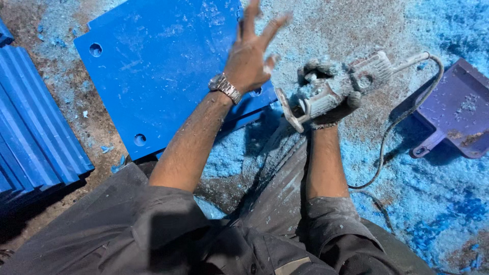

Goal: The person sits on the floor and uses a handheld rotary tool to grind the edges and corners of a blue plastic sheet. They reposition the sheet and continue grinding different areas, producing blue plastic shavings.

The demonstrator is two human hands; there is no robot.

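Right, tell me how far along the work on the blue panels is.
Done: blue shavings blanket the floor, and the top blue panel already shows drilled holes. In hand: the right hand grips a dust-caked power tool, lifted off the panel; the left hand hovers open above it. Left: shavings unswept, purple dustpan lying idle; whether the stacked panels need cutting, I cannot tell.

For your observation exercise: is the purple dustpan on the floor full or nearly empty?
Nearly empty. The purple dustpan shows mostly bare surface with only scattered specks, while blue shavings cover the floor around it.
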